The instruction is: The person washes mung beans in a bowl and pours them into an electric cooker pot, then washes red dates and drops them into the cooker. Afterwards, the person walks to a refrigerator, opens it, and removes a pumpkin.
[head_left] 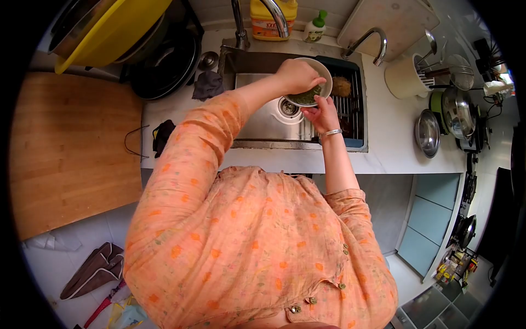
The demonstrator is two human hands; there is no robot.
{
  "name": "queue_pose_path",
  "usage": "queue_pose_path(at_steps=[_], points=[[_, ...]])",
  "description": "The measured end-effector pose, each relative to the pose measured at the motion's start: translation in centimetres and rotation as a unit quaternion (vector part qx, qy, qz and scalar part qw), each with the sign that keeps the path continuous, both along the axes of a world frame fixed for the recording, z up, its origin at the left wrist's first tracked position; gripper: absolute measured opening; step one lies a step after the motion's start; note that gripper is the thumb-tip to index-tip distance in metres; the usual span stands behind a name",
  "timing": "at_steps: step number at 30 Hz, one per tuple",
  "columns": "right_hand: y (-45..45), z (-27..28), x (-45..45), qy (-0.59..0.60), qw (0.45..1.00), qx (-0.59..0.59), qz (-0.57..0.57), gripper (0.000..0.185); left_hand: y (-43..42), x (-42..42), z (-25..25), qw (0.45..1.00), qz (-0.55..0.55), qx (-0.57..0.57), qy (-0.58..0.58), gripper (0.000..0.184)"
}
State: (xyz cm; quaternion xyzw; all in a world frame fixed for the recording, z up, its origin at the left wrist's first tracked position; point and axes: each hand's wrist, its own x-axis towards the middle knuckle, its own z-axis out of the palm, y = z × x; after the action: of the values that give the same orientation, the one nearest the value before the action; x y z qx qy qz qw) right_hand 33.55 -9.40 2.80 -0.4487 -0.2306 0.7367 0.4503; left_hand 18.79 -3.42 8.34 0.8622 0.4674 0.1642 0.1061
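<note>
A white bowl (326, 82) is tilted above the sink, with small green bits (307, 96) in it that look like beans or chopped greens. My left hand (297, 75) lies closed across the bowl's left side, thumb over the inside and the other fingertips hidden. From the near right, my right hand (323, 113) grips the rim, thumb up near the green bits. Beneath both hands is the steel sink (255, 118) with its round drain (288, 108).
A dark drain rack (350, 118) holding a brown scrubber (342, 86) fills the sink's right side. Behind stand a faucet (276, 19), a yellow jug (268, 22) and a soap bottle (315, 27). A metal bowl (427, 133) sits right; a wooden board (76, 148) lies left.
</note>
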Motion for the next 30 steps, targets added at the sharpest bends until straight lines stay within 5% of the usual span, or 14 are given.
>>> queue_pose_path(at_steps=[3, 5, 9, 15, 17, 20, 25, 27, 30], points=[[0.1, 0.2, 0.2, 0.007, 1.000, 0.016, -0.002, 0.032, 0.2, 0.3, -0.8, 0.998, -0.009, -0.039, 0.038, 0.030], [0.1, 0.3, 0.4, 0.012, 1.000, 0.024, -0.003, 0.032, 0.6, 0.2, -3.0, 0.991, -0.085, 0.104, 0.011, 0.030], [0.0, 0.3, 0.2, 0.016, 1.000, 0.022, -0.003, 0.033, 0.5, 0.2, -4.0, 0.985, -0.112, 0.112, 0.072, 0.031], [0.0, 0.4, 0.6, 0.007, 1.000, 0.014, -0.008, 0.034, 0.8, 0.1, -1.9, 0.979, -0.162, 0.097, -0.081, 0.021], [0.0, 0.3, 0.5, 0.007, 1.000, 0.016, -0.014, 0.034, 0.8, -0.4, -0.7, 0.984, -0.135, 0.063, -0.102, 0.017], [-0.3, 0.2, 0.5, 0.009, 1.000, 0.009, -0.011, 0.035, 0.7, -1.5, -0.6, 0.946, -0.014, -0.068, -0.318, 0.011], [-1.0, 0.1, 0.6, -0.013, 1.000, 0.013, -0.021, 0.038, -0.7, -5.0, -2.9, 0.931, 0.111, 0.058, -0.342, 0.010], [-1.3, 0.1, 0.5, -0.048, 0.998, 0.029, -0.024, 0.037, -2.3, -5.8, -4.6, 0.868, 0.223, -0.089, -0.434, 0.012], [-1.8, 0.3, 0.4, -0.059, 0.997, 0.041, -0.034, 0.037, -4.4, -6.5, -6.9, 0.868, 0.269, -0.128, -0.397, 0.016]])
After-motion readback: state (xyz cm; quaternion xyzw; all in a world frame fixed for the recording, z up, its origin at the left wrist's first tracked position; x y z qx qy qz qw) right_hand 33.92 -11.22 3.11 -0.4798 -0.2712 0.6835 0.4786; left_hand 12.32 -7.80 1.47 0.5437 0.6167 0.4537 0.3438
